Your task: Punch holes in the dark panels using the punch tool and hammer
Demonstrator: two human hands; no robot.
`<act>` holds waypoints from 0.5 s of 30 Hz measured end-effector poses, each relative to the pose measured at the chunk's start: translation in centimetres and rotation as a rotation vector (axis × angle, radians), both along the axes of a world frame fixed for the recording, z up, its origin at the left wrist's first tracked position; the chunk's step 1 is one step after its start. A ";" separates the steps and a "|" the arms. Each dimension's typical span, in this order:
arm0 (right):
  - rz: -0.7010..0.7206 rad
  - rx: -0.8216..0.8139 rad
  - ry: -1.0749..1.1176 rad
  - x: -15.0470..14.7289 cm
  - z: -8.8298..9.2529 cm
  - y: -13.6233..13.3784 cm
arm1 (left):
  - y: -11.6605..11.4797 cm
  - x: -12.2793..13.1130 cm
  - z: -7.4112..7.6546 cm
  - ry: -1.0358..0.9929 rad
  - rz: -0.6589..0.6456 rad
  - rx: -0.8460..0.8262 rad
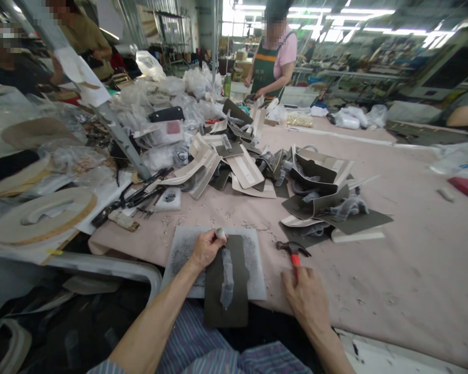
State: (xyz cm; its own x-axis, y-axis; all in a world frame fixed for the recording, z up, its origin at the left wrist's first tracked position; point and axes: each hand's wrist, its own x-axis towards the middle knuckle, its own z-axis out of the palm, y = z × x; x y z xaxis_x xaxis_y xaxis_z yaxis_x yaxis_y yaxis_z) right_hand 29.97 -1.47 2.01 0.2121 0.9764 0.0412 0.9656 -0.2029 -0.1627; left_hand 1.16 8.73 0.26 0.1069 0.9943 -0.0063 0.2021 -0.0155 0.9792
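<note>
My left hand (207,249) is closed around a short white-wrapped tool (220,234) that stands at the top edge of a dark olive panel (239,280). A strap wrapped in clear plastic (226,278) runs lengthwise along the panel. Beneath the panel lies a pale, scuffed board (257,259), and the panel's near end sticks out past the board toward my lap. To the right, my right hand (306,296) grips the red handle of a claw hammer (295,254), whose dark head rests on or just above the table.
Olive panels with cream backs (245,166) are heaped beyond the board. Pliers-like tools (140,197) and a tape roll (44,215) lie left, near a slanted metal post (120,140). A co-worker in an apron (271,67) stands across the pink-covered table (405,270).
</note>
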 end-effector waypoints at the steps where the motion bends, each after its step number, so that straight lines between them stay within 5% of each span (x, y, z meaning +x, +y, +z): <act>1: -0.031 -0.063 -0.071 1.3 -0.6 -0.4 | 0.0 0.0 -0.1 0.013 -0.003 0.006; 4: -0.106 -0.146 -0.086 3.6 -1.9 -1.4 | -0.1 0.2 -0.3 0.064 -0.002 0.045; 7: -0.208 -0.154 0.304 3.8 -1.6 -1.4 | -0.4 0.6 -0.5 0.140 0.014 0.116; 12: -0.211 -0.236 1.121 0.4 2.7 -0.3 | -0.9 1.0 -0.6 0.251 0.030 0.204; 15: -0.219 -0.181 1.212 -2.8 5.8 0.3 | -1.0 1.1 -0.5 0.265 0.016 0.232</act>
State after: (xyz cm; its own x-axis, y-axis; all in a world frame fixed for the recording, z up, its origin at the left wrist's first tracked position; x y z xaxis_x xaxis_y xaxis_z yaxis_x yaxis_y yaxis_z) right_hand 27.14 -1.13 7.80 0.1780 0.8868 -0.4264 0.1555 -0.4532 -0.8777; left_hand 2.23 7.75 -0.22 0.1158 0.9740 0.1946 0.4509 -0.2261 0.8635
